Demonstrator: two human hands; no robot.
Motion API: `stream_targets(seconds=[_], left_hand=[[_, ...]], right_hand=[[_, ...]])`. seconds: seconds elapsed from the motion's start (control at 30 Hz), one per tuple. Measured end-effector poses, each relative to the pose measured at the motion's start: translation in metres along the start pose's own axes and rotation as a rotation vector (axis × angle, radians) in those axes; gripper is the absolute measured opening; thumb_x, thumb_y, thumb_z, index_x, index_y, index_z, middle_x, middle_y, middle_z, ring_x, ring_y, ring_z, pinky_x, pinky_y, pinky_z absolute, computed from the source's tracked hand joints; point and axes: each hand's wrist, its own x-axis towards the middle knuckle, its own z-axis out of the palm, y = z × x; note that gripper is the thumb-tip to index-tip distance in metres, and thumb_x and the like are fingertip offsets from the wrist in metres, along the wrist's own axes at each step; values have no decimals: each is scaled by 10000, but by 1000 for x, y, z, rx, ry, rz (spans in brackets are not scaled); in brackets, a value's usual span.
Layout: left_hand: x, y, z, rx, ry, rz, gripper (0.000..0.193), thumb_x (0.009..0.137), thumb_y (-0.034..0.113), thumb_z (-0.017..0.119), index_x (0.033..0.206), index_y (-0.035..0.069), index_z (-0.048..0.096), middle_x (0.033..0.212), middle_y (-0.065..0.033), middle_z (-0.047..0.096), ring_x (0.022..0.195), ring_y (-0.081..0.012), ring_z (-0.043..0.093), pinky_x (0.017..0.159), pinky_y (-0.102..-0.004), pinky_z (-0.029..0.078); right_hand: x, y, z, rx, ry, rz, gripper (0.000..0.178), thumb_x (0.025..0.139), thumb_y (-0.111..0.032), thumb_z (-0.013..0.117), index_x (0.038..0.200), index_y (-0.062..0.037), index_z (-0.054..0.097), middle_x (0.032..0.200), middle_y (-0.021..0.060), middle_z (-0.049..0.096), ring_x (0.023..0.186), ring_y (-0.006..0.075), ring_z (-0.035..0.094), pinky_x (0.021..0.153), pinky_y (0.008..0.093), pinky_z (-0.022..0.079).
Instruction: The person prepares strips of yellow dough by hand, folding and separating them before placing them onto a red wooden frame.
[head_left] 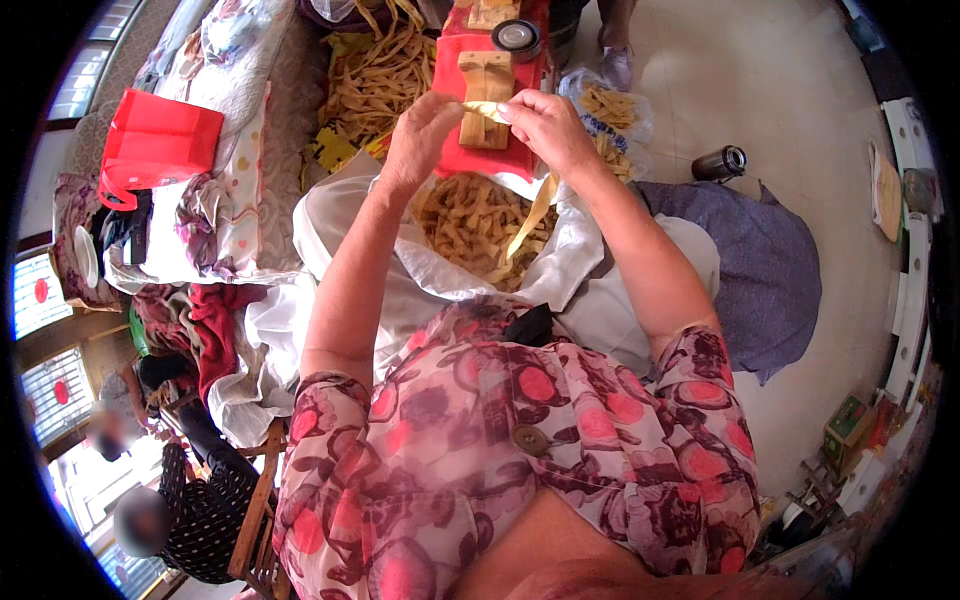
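My left hand (425, 135) and my right hand (548, 130) are both closed, pinching a pale yellow strip (484, 108) between them. It is drawn flat across a wooden block (487, 75) that has a notched shape. Below my right hand hangs a longer yellow length (533, 222); whether it belongs to the same strip I cannot tell. The block rests on a red cloth (452, 155) over a narrow bench. Under my wrists, a white cloth (425, 268) spread over my lap holds a heap of short yellowish pieces (470, 225).
Long uncut-looking strips (375, 85) lie piled beyond my left hand. A round dark tin (516, 38) sits by the block. Plastic bags of strips (610, 105) and a dark flask (719, 163) are at right. A red bag (160, 140) lies on a bed. Other people sit at lower left.
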Motion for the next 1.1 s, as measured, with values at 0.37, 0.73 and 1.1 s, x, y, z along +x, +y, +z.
stream_targets(seconds=[0.37,0.73,1.1], left_hand=[[-16,3,2,691,41,175,220,840,232,536,941,43,582,903,-121,646,858,-377,587,784,-438,456],[-109,-40,42,-1103,-445,-460,432,970,406,337,1189,63,484,1095,-79,568,1013,-193,553,858,-362,459],[-100,-29,44,-660,-338,-548,262,954,235,404,1096,69,549,982,-37,612,866,-148,602,708,-263,502]], right_hand=[[-3,23,-1,-736,149,-111,247,879,-261,518,819,-31,585,694,154,606,673,319,603,606,400,460],[-86,2,37,-344,-29,-900,134,791,-119,654,892,-45,606,856,89,618,801,272,609,696,369,498],[-86,4,31,-151,-50,-335,224,919,-185,511,797,2,494,660,158,530,640,342,563,548,376,408]])
